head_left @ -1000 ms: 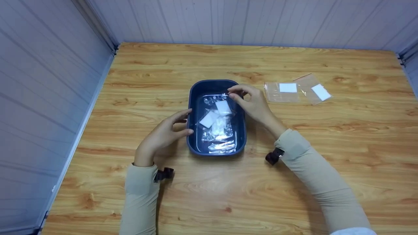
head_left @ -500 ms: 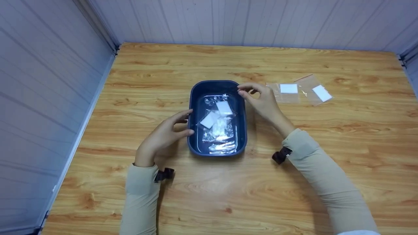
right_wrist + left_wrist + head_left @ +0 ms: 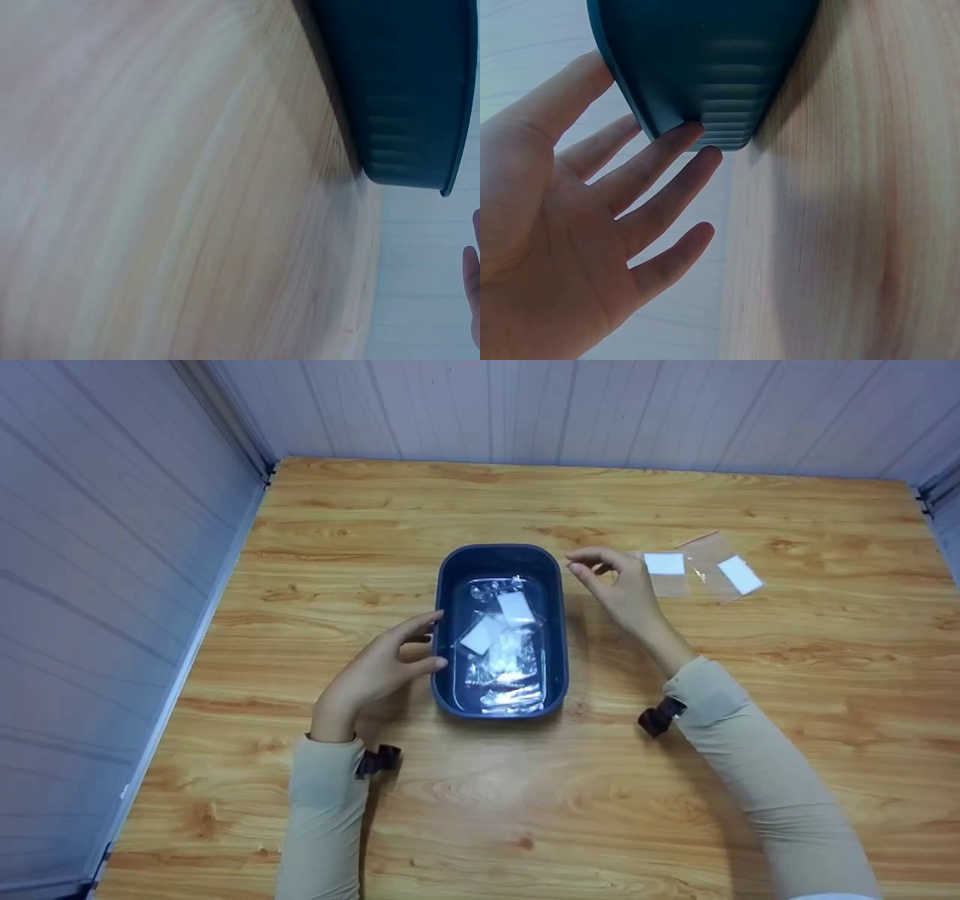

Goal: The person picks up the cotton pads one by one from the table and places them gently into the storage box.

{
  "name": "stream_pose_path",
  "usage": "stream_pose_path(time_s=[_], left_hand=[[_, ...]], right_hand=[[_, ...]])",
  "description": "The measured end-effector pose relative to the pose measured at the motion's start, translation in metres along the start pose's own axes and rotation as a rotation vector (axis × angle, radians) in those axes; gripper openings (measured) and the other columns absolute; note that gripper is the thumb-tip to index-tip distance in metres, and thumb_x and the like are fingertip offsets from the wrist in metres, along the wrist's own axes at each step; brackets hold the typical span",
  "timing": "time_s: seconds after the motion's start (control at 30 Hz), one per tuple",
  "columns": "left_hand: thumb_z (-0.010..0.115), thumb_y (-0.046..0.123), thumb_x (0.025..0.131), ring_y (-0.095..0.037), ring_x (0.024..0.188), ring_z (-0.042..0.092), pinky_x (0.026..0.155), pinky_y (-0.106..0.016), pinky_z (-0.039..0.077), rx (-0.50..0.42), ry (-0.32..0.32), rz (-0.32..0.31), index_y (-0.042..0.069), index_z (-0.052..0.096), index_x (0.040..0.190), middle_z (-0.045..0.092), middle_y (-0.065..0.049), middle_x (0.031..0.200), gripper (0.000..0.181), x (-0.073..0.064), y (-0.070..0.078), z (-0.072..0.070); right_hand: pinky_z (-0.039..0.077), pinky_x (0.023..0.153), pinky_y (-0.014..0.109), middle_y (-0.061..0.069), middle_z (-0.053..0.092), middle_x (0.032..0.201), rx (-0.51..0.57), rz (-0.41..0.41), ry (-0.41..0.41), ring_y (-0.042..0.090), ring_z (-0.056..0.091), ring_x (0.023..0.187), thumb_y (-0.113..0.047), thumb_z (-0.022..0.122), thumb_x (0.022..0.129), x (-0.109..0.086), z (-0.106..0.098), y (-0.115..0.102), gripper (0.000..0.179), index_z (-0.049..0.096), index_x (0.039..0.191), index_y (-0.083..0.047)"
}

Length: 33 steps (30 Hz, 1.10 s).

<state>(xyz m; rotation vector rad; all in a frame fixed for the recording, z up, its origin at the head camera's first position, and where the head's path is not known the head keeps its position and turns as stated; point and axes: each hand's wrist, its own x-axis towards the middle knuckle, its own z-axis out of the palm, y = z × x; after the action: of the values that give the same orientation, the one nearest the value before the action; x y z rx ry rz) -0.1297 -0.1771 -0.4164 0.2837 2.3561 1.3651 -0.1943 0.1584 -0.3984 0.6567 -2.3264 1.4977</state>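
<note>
We expect the zip-lock bags (image 3: 666,574) light, limp, slippery, best pinched by an edge; left grip (image 3: 381,661) spread against the blue bin (image 3: 501,559), right grip (image 3: 622,589) loosely curled, seemingly empty.

No text, label, brand, number or sign can be read in any of the three views. The dark sides of the tub (image 3: 499,561) show no legible mark. On the table (image 3: 480,810), the white cards (image 3: 740,575) in the clear bags (image 3: 709,561) are too small to tell whether they bear print, and glare covers the bags inside the tub (image 3: 504,664).
</note>
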Motion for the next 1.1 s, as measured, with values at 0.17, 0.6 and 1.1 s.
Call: stream_pose_path(time_s=[0.17, 0.6, 1.1], left_hand=[[0.071, 0.029, 0.093, -0.028, 0.137, 0.041, 0.115, -0.053, 0.026, -0.003, 0.001, -0.005, 0.022, 0.039, 0.153, 0.045, -0.004, 0.150, 0.068, 0.000, -0.001, 0.000], [0.071, 0.026, 0.094, -0.027, 0.136, 0.042, 0.115, -0.052, 0.028, 0.019, 0.009, 0.006, 0.020, 0.039, 0.153, 0.045, -0.005, 0.150, 0.068, 0.001, 0.000, 0.001], [0.071, 0.027, 0.094, -0.025, 0.137, 0.041, 0.115, -0.050, 0.029, -0.011, 0.007, -0.016, 0.023, 0.038, 0.153, 0.043, -0.003, 0.151, 0.068, 0.001, 0.000, 0.000]], right_hand=[[0.048, 0.078, 0.025, 0.023, 0.071, 0.096, -0.010, 0.030, 0.017, 0.001, 0.060, 0.086, 0.004, 0.066, 0.092, -0.001, -0.006, 0.002, 0.014, 0.069, 0.104, 0.011], [0.046, 0.082, 0.027, 0.020, 0.070, 0.104, -0.086, 0.152, -0.031, 0.006, 0.058, 0.091, -0.005, 0.064, 0.096, -0.001, -0.025, 0.025, 0.020, 0.069, 0.112, 0.006], [0.044, 0.081, 0.024, 0.015, 0.070, 0.110, -0.150, 0.219, -0.081, 0.014, 0.058, 0.094, -0.014, 0.065, 0.097, -0.002, -0.048, 0.059, 0.026, 0.069, 0.119, 0.001]])
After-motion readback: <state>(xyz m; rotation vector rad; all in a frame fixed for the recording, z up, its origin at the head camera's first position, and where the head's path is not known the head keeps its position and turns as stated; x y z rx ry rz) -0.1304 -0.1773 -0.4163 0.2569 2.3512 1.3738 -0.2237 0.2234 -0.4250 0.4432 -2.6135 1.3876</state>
